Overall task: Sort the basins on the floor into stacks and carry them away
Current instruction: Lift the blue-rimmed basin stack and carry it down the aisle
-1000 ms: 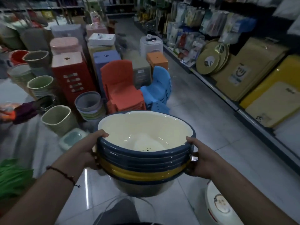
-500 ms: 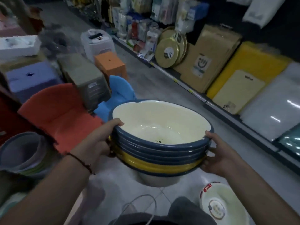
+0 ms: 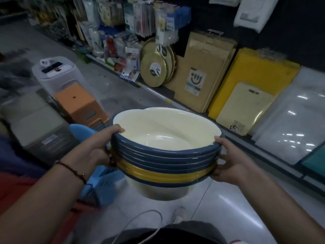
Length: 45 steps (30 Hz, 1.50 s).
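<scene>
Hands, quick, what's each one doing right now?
Left hand: grips the left rim of the stack of basins, thumb over the top edge.
Right hand: grips the stack's right rim, fingers curled beneath.

Just one camera here, head-mounted, wide-angle, looking forward and down from the wearer's eye level. It sits close over the stack of basins (image 3: 165, 152) at frame centre, arms coming in from both lower corners, shop shelving (image 3: 219, 71) running across the upper right.
</scene>
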Each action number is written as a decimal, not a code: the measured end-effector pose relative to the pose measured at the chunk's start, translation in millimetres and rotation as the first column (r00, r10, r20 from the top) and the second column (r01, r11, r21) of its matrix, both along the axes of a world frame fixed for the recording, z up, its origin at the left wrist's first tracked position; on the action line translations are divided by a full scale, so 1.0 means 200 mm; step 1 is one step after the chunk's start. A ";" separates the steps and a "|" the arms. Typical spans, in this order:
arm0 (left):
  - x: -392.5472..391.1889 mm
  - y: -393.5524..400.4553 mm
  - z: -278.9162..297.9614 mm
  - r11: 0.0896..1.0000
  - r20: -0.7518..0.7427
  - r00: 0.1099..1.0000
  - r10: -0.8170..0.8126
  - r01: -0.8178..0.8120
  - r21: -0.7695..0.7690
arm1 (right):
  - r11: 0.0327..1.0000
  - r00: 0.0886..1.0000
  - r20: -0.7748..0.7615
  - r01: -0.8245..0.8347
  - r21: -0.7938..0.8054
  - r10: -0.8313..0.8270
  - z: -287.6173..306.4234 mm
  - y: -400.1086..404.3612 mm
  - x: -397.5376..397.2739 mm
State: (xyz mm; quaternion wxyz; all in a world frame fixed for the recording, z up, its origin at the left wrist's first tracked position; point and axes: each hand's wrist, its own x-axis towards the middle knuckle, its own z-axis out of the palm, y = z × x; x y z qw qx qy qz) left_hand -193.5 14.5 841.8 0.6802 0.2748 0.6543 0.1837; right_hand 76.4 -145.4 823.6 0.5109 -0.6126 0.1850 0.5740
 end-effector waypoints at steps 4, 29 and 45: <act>0.10 0.31 0.05 0.997 0.010 0.997 0.076 -0.076 -0.033 | 0.986 0.984 0.073 -0.161 -0.030 0.163 0.09 0.46 0.21; 0.05 3.03 -0.14 0.965 0.102 0.960 0.259 -0.255 -0.055 | 0.877 0.878 0.004 -0.477 -0.058 0.478 0.13 3.51 0.33; -0.02 4.70 -0.21 0.841 0.076 0.841 0.536 -0.525 -0.127 | 0.638 0.638 0.009 -0.770 -0.002 0.770 0.13 5.81 0.22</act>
